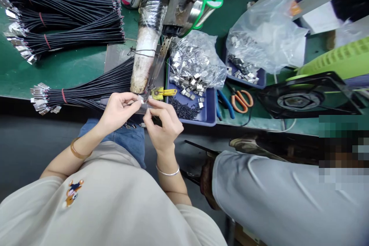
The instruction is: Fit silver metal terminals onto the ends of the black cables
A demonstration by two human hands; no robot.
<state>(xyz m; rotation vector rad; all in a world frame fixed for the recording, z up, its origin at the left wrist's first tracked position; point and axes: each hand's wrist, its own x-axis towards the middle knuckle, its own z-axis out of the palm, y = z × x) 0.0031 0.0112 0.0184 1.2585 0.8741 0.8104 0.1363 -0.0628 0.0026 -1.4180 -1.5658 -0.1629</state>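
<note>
My left hand (118, 112) pinches a small silver metal clip (140, 100) at the table's front edge. My right hand (162, 122) is closed in a pinch right beside it, fingertips meeting at the clip; what it holds is too small to name. Just above the fingers hangs a soldering tool with a wrapped handle (147, 50) and a yellow clamp (163, 92). A bundle of black wires (95, 86) with metal terminals lies to the left of my hands.
More black wire bundles (66, 19) lie at the back left. A blue tray (210, 113) holds a bag of metal clips (196, 65). Orange-handled scissors (242, 100), a black fan (302, 100) and a solder spool (207, 4) stand to the right. Another person's grey sleeve (273, 192) is at the lower right.
</note>
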